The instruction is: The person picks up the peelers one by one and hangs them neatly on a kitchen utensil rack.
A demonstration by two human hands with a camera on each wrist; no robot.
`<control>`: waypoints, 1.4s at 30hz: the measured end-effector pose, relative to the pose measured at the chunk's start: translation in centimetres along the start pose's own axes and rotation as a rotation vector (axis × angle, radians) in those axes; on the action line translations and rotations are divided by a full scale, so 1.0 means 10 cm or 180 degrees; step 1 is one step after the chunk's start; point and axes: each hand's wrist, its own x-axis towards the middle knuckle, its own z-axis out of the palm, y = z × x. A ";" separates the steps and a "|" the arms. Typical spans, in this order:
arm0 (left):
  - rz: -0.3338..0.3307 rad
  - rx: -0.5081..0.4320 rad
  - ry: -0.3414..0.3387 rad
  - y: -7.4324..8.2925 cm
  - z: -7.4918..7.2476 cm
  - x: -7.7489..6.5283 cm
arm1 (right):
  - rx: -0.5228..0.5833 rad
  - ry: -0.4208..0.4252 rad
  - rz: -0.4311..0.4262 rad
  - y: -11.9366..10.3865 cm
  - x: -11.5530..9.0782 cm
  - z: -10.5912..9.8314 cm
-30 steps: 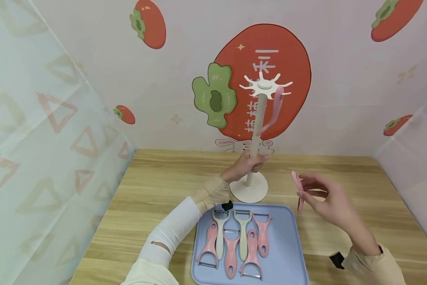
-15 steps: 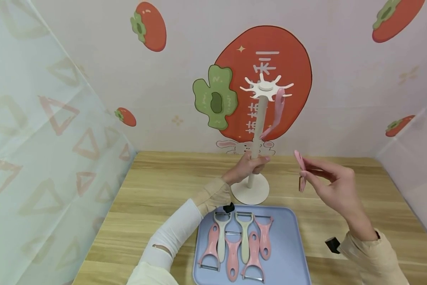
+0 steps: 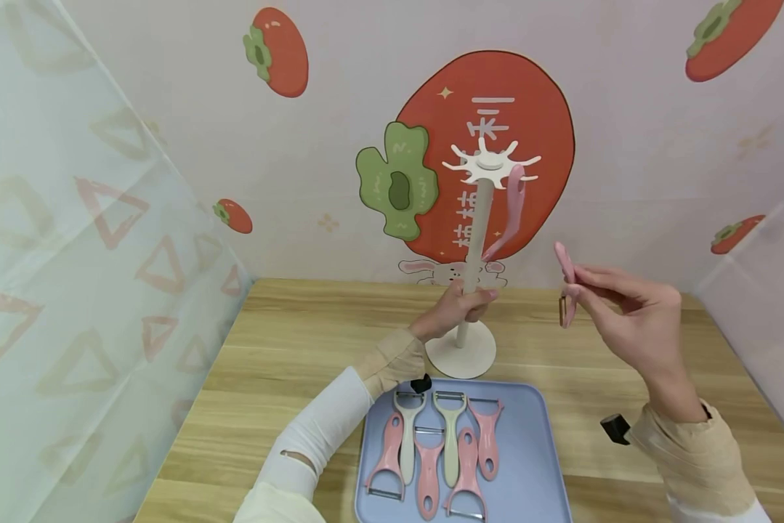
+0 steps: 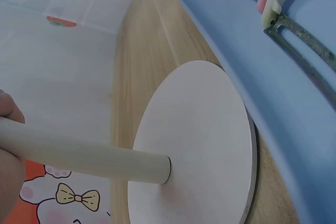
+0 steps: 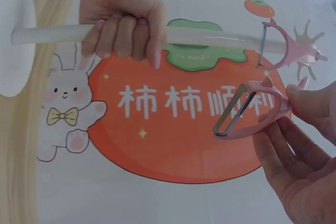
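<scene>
My left hand [image 3: 453,311] grips the pole of a white stand [image 3: 478,232], low on the pole and above its round base [image 4: 199,129]. The stand's top is a ring of hooks, and one pink peeler [image 3: 514,207] hangs from a hook on the right side. Between thumb and fingers, my right hand [image 3: 633,312] pinches another pink peeler [image 5: 252,111], apart from the stand and to its right. This peeler's handle end points up in the head view, with the blade below. In the right wrist view its metal blade faces the stand.
A blue tray [image 3: 525,450] lies in front of the stand, holding several pink peelers [image 3: 429,465] and pale green peelers [image 3: 451,436]. It sits close to the stand's base. Behind the wooden table [image 3: 300,327] rises a wall with persimmon pictures [image 3: 418,87].
My right hand has risen with the pink peeler, from near table height to above the table's back edge, drifting slightly right. My left hand keeps its grip on the pole.
</scene>
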 end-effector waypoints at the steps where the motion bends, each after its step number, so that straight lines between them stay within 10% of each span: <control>1: -0.0001 0.0007 0.0009 0.00 0.00 0.00 | 0.0025 0.0023 0.0013 0.00 0.03 0.00; 42: -0.0097 -0.0066 0.0015 0.01 0.00 -0.01 | 0.0962 0.0693 -0.0043 -0.03 0.73 0.35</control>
